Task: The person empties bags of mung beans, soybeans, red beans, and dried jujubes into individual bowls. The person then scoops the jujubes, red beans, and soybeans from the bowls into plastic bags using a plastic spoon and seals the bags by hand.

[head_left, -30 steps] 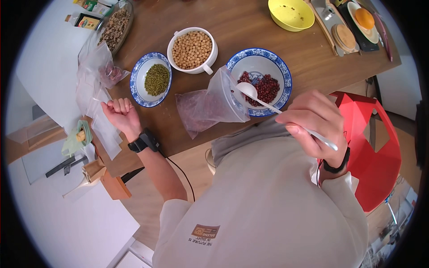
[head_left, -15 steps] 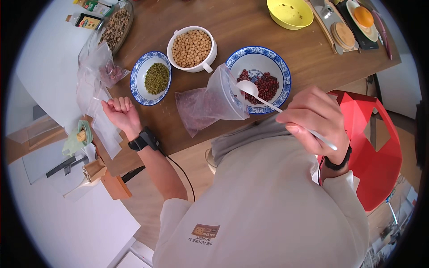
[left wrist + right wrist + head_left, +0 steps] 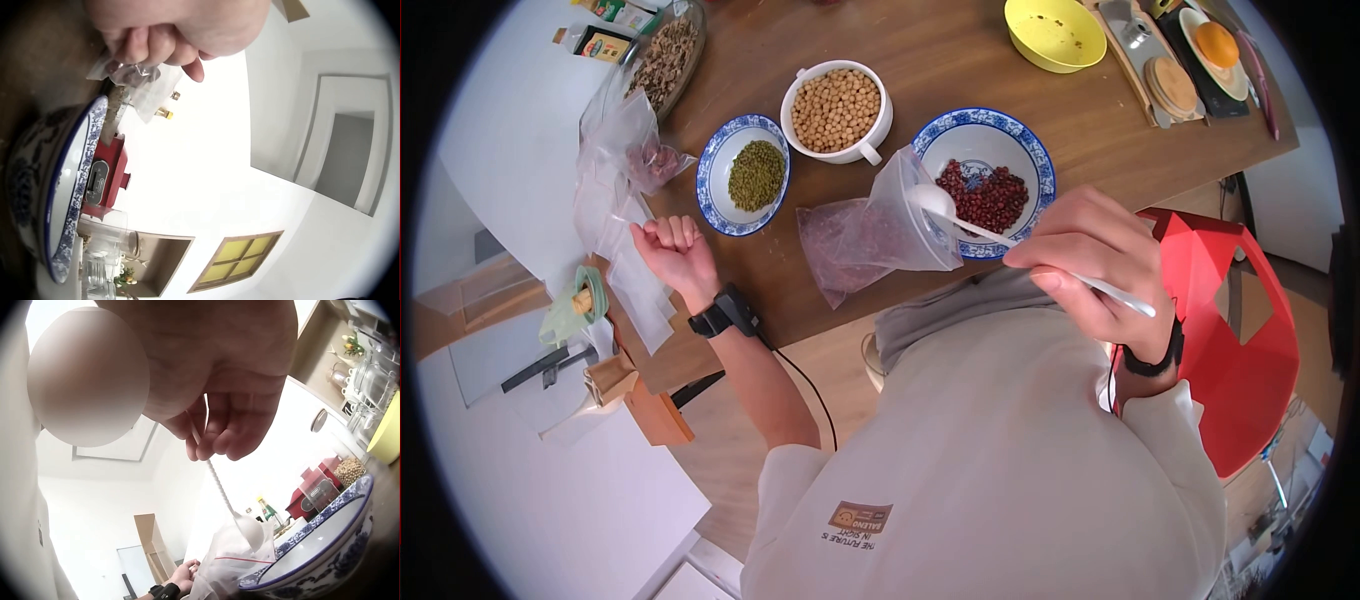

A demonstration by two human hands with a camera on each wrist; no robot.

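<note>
Head view: a white, long-handled spoon (image 3: 983, 231) is pinched by the nearer right hand (image 3: 1097, 258), its long axis slanted forward-left to the mouth of a clear plastic bag (image 3: 887, 230), beside a round blue-and-white bowl (image 3: 983, 118); the left hand (image 3: 679, 258), farther off, is loosely curled, empty.

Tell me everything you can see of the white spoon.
The white spoon looks like plastic or ceramic, with a rounded head and a slender handle that shows a twisted pattern in the right wrist view. The right hand holds it by the handle, whose end sticks out past the grip. It slants downward, its head at the open mouth of the clear plastic bag, beside the white bowl with the blue-patterned rim. Whether the head touches the bag or carries anything cannot be told.
</note>
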